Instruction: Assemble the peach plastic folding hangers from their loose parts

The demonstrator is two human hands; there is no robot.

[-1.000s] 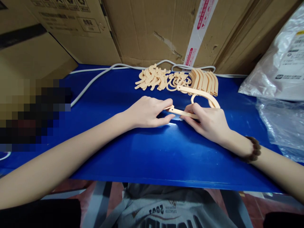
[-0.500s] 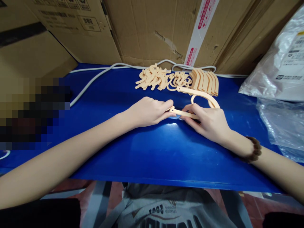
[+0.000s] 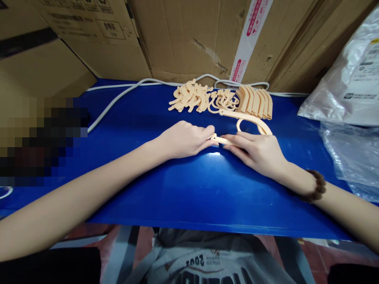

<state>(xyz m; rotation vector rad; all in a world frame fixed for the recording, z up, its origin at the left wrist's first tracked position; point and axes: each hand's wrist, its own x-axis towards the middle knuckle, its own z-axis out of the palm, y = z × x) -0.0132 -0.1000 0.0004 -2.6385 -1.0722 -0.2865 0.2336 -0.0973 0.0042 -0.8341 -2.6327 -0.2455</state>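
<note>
Both of my hands are at a beige plastic folding-hanger arm (image 3: 222,140), held low over the blue table. My left hand (image 3: 186,139) is closed, thumb and index finger pinching a small beige piece at the arm's left end, mostly hidden. My right hand (image 3: 260,152) grips the arm from the right, its fingers covering the far part. Just beyond the right fingers is another curved beige arm (image 3: 247,117), with a round loop below it. Whether this one joins the held arm is hidden by my hand.
Behind the hands lie a heap of beige hooks (image 3: 191,96), thin curved pieces (image 3: 226,99) and a row of stacked hanger arms (image 3: 256,102). A white cable (image 3: 118,100) runs along the back before cardboard boxes (image 3: 189,39). Plastic bags (image 3: 343,86) are at right.
The right fingers have slid slightly left along the arm and lie flatter over it. The curved arm beyond has shifted a little left. My left hand has hardly moved.
</note>
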